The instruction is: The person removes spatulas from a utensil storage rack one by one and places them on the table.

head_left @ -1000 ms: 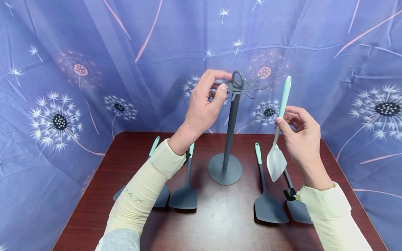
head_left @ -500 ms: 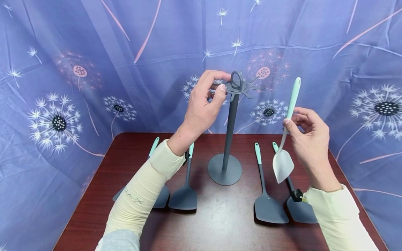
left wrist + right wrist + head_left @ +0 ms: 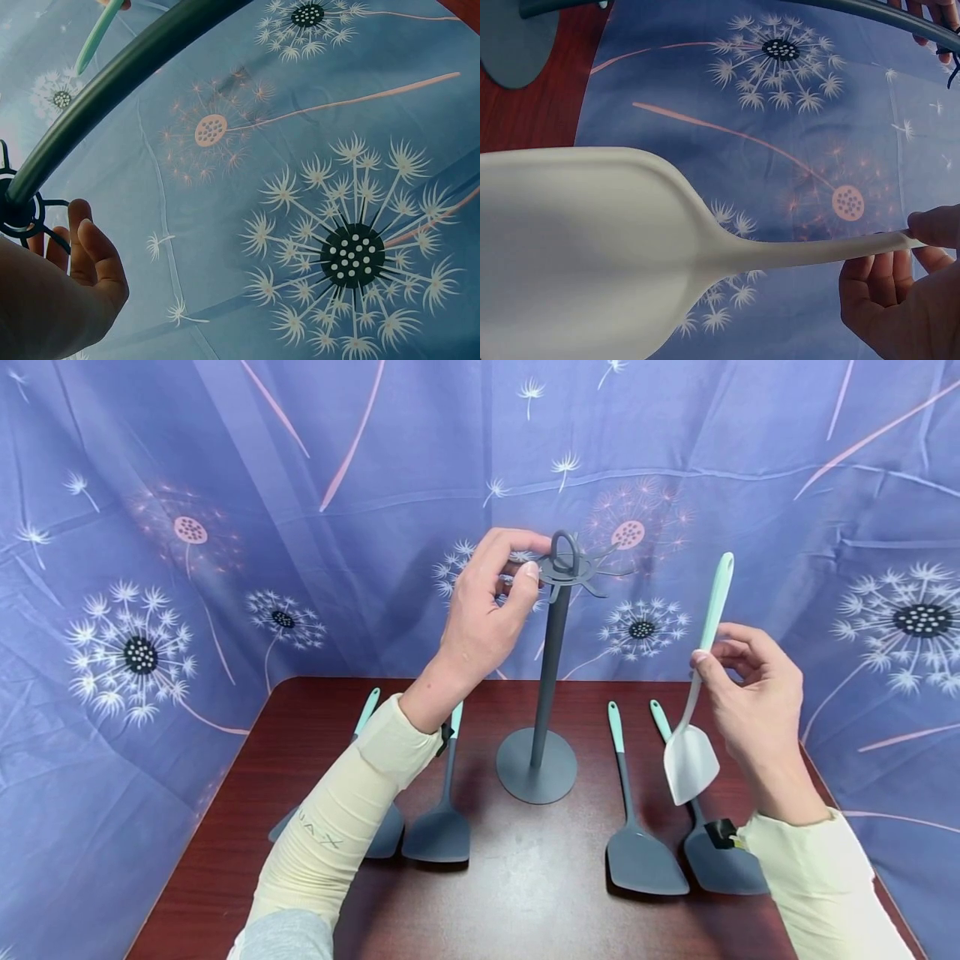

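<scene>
A dark grey utensil stand [image 3: 550,677] rises from a round base on the table. At its hooked top plate [image 3: 567,568], my left hand [image 3: 483,610] grips the left edge between thumb and fingers; the left wrist view shows these fingers [image 3: 97,259] about the hooks. To the right, my right hand [image 3: 761,697] pinches a white spatula [image 3: 692,764] where its mint handle meets the neck. The spatula hangs blade down, raised over the table, and its handle leans to the right. In the right wrist view the broad white blade [image 3: 577,247] fills the left side.
Two grey turners with mint handles lie at right, one turner [image 3: 647,860] nearer the stand and another turner [image 3: 723,864] partly behind the spatula. More grey turners, including one turner [image 3: 438,835], lie at left, partly under my left arm. A blue dandelion curtain [image 3: 375,568] hangs behind the table [image 3: 525,893].
My right hand has moved to the right and slightly down with the spatula, whose blade has turned to show its face more. My left hand stays at the stand's top.
</scene>
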